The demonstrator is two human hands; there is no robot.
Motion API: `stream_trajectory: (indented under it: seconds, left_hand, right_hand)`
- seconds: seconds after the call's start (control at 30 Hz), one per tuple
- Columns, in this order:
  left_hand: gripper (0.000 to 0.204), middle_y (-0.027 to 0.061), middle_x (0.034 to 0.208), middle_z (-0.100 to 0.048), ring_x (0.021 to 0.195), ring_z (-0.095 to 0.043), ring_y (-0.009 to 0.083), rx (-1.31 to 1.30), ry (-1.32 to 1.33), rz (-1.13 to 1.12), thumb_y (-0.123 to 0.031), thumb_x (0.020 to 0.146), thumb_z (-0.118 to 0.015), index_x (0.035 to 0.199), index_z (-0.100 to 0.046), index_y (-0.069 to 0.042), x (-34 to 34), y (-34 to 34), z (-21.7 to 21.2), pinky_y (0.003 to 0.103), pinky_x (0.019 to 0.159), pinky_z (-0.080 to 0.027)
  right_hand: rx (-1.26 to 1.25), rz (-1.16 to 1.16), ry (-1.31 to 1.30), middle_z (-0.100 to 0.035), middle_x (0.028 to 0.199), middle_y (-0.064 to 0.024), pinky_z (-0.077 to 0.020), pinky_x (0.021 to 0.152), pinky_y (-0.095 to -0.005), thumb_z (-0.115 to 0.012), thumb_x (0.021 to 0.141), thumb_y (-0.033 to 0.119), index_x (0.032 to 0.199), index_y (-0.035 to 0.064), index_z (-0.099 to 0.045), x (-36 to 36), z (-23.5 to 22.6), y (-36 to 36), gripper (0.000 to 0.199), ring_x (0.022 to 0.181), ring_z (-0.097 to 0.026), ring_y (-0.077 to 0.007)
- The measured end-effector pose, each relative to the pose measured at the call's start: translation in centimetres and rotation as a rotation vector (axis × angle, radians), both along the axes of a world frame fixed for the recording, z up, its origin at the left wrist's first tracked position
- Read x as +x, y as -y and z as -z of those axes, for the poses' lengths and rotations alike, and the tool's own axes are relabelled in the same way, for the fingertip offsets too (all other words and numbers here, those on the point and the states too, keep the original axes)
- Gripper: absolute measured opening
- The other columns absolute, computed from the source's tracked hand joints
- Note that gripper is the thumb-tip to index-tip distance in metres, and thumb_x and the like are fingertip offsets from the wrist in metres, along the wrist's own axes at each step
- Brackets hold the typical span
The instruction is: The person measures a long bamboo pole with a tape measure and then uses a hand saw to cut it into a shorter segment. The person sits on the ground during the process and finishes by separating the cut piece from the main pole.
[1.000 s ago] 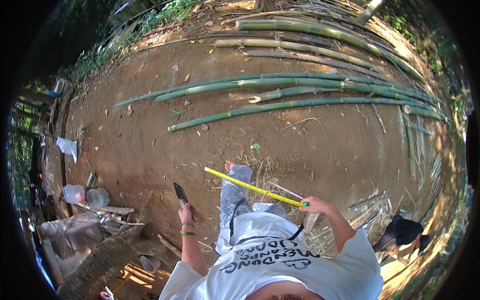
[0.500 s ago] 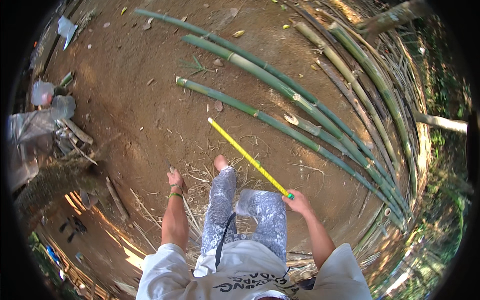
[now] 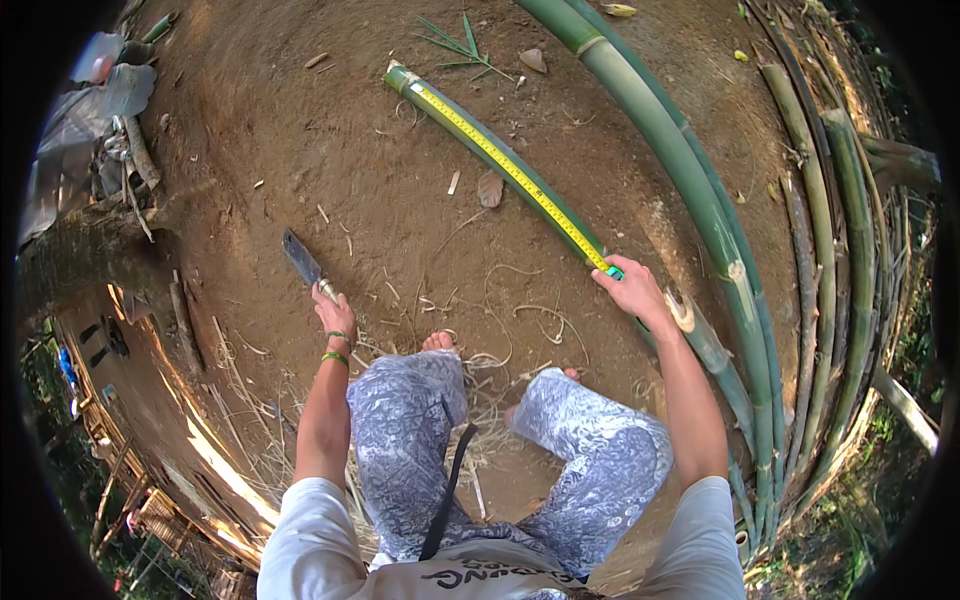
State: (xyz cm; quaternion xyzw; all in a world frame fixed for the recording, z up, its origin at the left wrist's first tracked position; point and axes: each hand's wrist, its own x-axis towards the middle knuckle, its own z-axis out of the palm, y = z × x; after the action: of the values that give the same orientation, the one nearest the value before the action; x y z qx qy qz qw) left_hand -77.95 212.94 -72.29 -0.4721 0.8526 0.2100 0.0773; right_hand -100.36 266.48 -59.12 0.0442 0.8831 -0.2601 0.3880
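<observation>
Gripping a knife (image 3: 302,257) left of the nearest bamboo pole (image 3: 401,79), the left hand (image 3: 338,317) was apart from the other. Along that pole ran a yellow tape measure (image 3: 515,178), clamped in the right hand (image 3: 637,291); thicker bamboo (image 3: 672,135) lay right of the pole.

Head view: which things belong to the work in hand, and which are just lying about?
Work in hand:
yellow tape measure, in the right hand, lined up over a green bamboo pole
knife, in the left hand

Lying about:
green leaf sprig
brown dry leaf
clear plastic container
</observation>
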Motion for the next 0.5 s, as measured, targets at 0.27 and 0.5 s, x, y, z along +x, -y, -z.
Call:
stream_trajectory:
  seconds: [0.27,0.5]
  left_hand:
    - [0.082,0.0296,0.151,-0.037,0.141,-0.038,0.0464,-0.231,-0.012,0.063,-0.032,0.085,-0.079,0.154,-0.040,-0.010,-5.0,-0.9,7.3,0.055,0.115,-0.034]
    - [0.083,0.0240,0.155,-0.042,0.141,-0.043,0.0454,0.057,-0.262,0.510,-0.036,0.089,-0.077,0.156,-0.040,-0.006,-15.7,-1.2,3.4,0.050,0.118,-0.038]
  right_hand:
    - [-0.118,-0.082,0.034,-0.077,0.094,-0.0143,-0.0551,0.083,-0.0401,-0.072,0.092,0.046,0.120,0.0076,-0.074,-5.9,10.0,0.2,0.048,0.091,-0.073,-0.0264]
    - [-0.145,-0.033,0.063,-0.073,0.082,-0.0093,-0.0524,0.073,-0.0384,-0.072,0.091,0.045,0.118,0.0036,-0.074,-7.5,9.8,4.5,0.050,0.076,-0.069,-0.0214]
